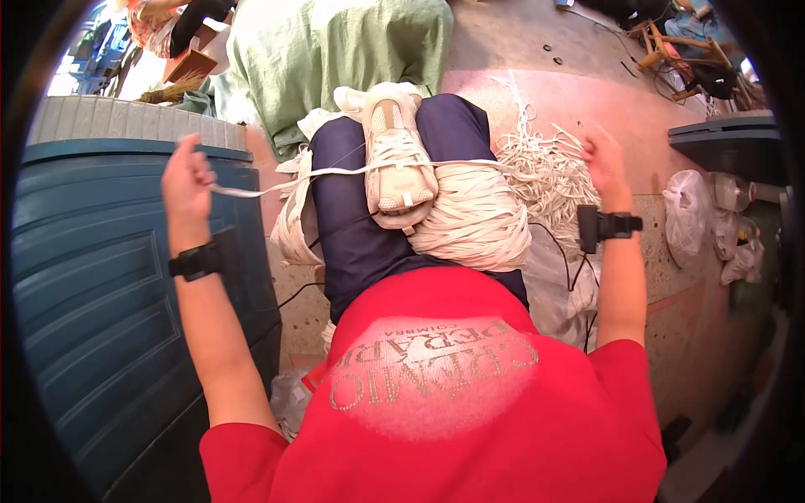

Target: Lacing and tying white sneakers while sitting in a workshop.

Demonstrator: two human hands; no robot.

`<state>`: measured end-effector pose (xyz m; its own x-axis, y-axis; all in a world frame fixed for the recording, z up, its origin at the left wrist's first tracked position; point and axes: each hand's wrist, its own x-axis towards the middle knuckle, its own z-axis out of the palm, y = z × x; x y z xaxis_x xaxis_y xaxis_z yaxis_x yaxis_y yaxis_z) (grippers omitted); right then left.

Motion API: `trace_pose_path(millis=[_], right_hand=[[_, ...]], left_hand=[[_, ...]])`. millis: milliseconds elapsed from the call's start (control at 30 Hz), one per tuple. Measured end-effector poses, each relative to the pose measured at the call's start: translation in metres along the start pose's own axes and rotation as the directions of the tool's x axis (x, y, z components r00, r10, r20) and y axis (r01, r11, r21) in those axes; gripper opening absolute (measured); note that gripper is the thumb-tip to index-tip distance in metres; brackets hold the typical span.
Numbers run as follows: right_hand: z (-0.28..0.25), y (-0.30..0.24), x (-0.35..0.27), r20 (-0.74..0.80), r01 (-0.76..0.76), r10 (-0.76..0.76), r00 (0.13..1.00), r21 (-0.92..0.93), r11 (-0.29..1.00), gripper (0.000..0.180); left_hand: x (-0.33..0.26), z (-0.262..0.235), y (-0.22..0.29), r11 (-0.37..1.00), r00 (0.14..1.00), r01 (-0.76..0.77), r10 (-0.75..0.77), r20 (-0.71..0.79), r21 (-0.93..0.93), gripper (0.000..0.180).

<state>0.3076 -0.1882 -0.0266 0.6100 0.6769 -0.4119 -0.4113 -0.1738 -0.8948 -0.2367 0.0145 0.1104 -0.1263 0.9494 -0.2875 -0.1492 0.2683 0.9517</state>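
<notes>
While my left hand (186, 180) pinches the flat white tape (335, 171) and my right hand (602, 161) pulls its far end, closed on it I think, I should keep it tight across my pale sneaker (397, 159); the woven strip feels soft, and the wound bundle (474, 220) on my knee is thick, round

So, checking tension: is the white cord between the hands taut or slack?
Taut: white cord runs straight from left hand across shoe toward right hand.
</notes>
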Motion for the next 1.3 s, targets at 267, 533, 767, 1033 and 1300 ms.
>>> trace_pose_path(millis=[267, 533, 767, 1033, 1300], right_hand=[[0.15, 0.024, -0.101, 0.751, 0.484, 0.092, 0.654, -0.509, 0.712, 0.023], [0.162, 0.039, -0.104, 0.862, 0.887, -0.211, 0.462, -0.455, 0.084, 0.011], [0.18, 0.047, -0.094, 0.879, 0.884, -0.187, 0.44, -0.46, -0.083, 0.01], [0.184, 0.049, -0.087, 0.956, 0.902, -0.189, 0.226, -0.278, -0.33, 0.01], [0.188, 0.046, -0.101, 0.935, 0.853, -0.215, 0.282, -0.347, -0.389, 0.007]], left_hand=[[-0.086, 0.097, -0.105, 0.842, 0.81, 0.084, -0.369, 0.456, 0.533, 0.022], [-0.087, 0.086, -0.126, 0.741, 0.867, 0.011, -0.342, 0.364, 0.671, 0.021], [-0.083, 0.088, -0.137, 0.551, 0.908, -0.353, 0.007, 0.419, 0.756, 0.023], [-0.082, 0.1, -0.13, -0.069, 0.588, -0.779, 0.267, 0.764, 0.623, 0.007], [-0.086, 0.103, -0.13, 0.074, 0.711, -0.685, 0.287, 0.643, 0.725, 0.012]])
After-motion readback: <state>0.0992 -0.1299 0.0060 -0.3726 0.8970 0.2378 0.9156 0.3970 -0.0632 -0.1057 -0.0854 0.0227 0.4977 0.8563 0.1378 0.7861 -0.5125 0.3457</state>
